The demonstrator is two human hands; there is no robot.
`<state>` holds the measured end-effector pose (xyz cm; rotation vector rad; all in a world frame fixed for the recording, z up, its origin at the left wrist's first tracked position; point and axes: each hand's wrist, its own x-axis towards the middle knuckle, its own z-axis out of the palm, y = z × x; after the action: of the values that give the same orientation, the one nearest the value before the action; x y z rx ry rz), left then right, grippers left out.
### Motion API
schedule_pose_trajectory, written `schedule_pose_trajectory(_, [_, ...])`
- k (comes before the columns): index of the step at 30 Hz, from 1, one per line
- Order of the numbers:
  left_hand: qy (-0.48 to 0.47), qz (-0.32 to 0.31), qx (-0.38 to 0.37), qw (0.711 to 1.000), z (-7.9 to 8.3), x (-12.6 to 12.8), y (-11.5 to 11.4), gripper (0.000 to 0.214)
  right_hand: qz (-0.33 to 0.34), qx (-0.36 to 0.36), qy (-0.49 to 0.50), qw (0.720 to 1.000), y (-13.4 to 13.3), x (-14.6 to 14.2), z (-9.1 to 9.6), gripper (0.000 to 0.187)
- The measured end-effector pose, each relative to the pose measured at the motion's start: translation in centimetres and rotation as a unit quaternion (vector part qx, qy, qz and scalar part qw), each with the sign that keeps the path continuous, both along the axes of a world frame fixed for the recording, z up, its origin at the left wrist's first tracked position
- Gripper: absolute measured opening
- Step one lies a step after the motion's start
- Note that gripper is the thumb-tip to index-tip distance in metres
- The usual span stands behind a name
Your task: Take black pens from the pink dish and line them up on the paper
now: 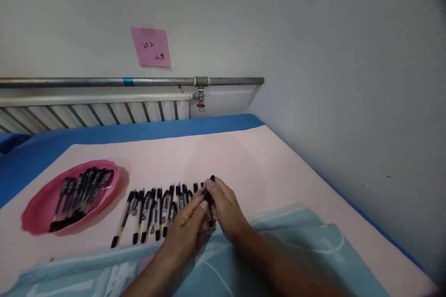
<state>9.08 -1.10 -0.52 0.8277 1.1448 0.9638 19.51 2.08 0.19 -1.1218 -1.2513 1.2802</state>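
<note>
My right hand (225,204) is closed around a black pen (212,178), whose dark end sticks up above the fingers. Close against it, my left hand (190,222) is pinched on the same pen from the other side. Much of that pen is hidden by the fingers. A row of uncapped pens (138,216), with clear barrels and black ends, lies on the pink sheet to the left of and behind my hands. Among them are loose black caps (153,218) with clips. My left forearm covers part of the row.
A pink oval dish (38,209) on the left holds several black pens (83,195). Light blue patterned cloth (296,241) lies along the near edge of the pink sheet (167,158). Behind are a blue cover (146,130), a radiator (87,113), a pipe (69,82) and a wall.
</note>
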Motion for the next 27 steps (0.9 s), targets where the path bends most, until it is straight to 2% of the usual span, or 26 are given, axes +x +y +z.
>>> schedule_pose_trajectory(3, [0.005, -0.018, -0.019, 1.0, 0.7, 0.0, -0.1, 0.064, -0.005, -0.002, 0.025, 1.0, 0.0, -0.1, 0.1, 0.029])
schedule_pose_trajectory(5, [0.017, -0.022, 0.0, 1.0, 0.9, -0.2, 0.0, 0.059, -0.017, -0.004, 0.054, 0.998, 0.4, 0.1, 0.2, 0.028])
schedule_pose_trajectory(8, [0.045, -0.036, 0.049, 0.997, 0.5, -0.6, 0.1, 0.044, -0.077, -0.003, 0.12, 0.99, 1.4, 1.0, 0.5, 0.024])
schedule_pose_trajectory(11, [0.054, -0.053, 0.061, 0.995, -0.4, -0.9, 0.3, 0.041, -0.114, 0.003, 0.163, 0.98, 2.4, 2.3, 0.8, 0.016])
schedule_pose_trajectory(14, [0.046, -0.024, 0.081, 0.995, -1.2, -1.0, 0.4, 0.039, -0.069, -0.011, 0.128, 0.989, 2.5, 2.7, 0.9, 0.009])
schedule_pose_trajectory(18, [0.053, -0.004, 0.091, 0.994, -1.2, -1.1, 0.5, 0.033, 0.012, -0.043, 0.044, 0.998, 1.8, 1.9, 0.6, 0.015])
schedule_pose_trajectory(22, [0.077, -0.024, 0.102, 0.992, -0.8, -1.2, 0.5, 0.028, 0.017, -0.035, 0.018, 0.999, 1.4, 1.3, 0.2, 0.018])
schedule_pose_trajectory(27, [0.013, -0.008, 0.068, 0.998, -0.6, -1.0, 0.3, 0.027, 0.028, -0.053, 0.052, 0.997, 1.5, 1.5, 0.4, 0.016])
